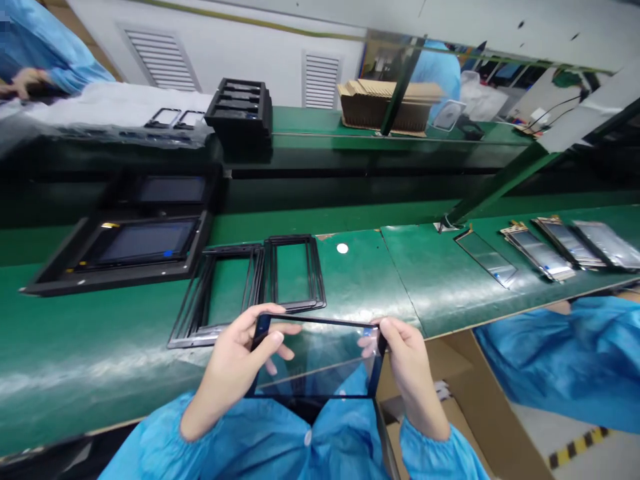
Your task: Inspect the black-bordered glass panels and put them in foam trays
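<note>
A clear glass panel with a black border (pixel 320 367) is held up in front of my body, beyond the bench edge. My left hand (pixel 245 357) grips its left end, thumb on the near face and fingers partly seen through the glass. At the upper right corner my right hand (pixel 406 353) pinches the panel beside a small blue tab. Just past the panel lie two stacks of black rectangular frames, a larger left stack (pixel 200 300) and a smaller right stack (pixel 270 273), both on the green bench.
A black foam tray (pixel 45 283) holding dark screens (pixel 145 241) sits at left. Several glass panels (pixel 537 253) lie at right near a green post (pixel 495 187). A black rack (pixel 239 113) and cardboard dividers (pixel 367 107) stand behind. People in blue sleeves (pixel 575 360) are on both sides.
</note>
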Tool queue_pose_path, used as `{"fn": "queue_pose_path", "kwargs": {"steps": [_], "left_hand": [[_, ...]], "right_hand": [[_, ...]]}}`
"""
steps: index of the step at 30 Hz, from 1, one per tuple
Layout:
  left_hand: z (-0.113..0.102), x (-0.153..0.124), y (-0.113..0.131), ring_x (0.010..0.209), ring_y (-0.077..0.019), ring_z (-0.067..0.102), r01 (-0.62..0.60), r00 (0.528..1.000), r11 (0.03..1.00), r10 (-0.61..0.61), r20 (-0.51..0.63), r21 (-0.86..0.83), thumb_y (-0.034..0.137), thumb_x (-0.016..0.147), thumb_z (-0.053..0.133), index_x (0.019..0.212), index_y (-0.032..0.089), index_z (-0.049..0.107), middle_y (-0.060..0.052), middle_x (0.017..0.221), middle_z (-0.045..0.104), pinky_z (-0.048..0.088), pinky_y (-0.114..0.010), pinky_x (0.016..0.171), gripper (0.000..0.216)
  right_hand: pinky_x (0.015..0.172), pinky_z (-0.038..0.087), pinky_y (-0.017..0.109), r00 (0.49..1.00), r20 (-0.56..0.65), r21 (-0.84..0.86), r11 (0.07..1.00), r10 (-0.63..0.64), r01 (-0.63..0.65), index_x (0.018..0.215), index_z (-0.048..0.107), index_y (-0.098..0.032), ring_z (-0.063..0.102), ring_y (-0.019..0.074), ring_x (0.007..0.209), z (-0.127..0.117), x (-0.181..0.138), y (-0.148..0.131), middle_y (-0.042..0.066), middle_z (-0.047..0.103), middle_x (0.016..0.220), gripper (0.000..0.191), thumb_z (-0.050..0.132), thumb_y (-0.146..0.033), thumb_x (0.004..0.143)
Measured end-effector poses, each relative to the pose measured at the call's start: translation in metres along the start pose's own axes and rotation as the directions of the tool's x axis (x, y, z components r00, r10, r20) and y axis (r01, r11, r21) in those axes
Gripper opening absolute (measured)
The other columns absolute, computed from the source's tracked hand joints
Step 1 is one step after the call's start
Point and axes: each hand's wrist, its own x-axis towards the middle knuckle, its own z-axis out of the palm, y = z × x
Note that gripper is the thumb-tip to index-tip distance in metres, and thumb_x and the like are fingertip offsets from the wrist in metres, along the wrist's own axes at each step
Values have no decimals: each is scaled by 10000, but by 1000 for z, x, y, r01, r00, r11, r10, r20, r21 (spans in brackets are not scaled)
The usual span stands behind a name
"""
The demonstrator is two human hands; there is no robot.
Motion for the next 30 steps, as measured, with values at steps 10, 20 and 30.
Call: {"fn": "queue_pose_path", "kwargs": {"steps": [10,20,30], "left_hand": [[-5,-1,-9,625,-254,793,13,1000,1000,-13,-10,13,495,919,789,1220,216,562,-126,993,850,589,-280,424,470],[8,18,17,1327,-312,686,-664,711,309,543,447,681,301,1023,662,1354,266,717,-76,1392,763,279,-626,1309,338],[22,19,20,1073,-274,818,-727,687,392,431,585,563,317,1078,555,1325,232,777,-63,1237,840,641,-354,898,343]], "right_hand": [[551,633,272,995,-55,41,995,-84,86,909,811,-191,774,205,535,5,-10,-1,53,809,641,420,757,-607,929],[647,670,278,986,-35,-66,985,-162,159,1075,807,-199,828,220,621,11,-27,0,81,860,773,276,784,-445,952],[676,680,323,990,96,-54,993,-100,106,1138,836,-222,830,239,640,16,-23,-4,52,857,759,325,805,-466,924]]}}
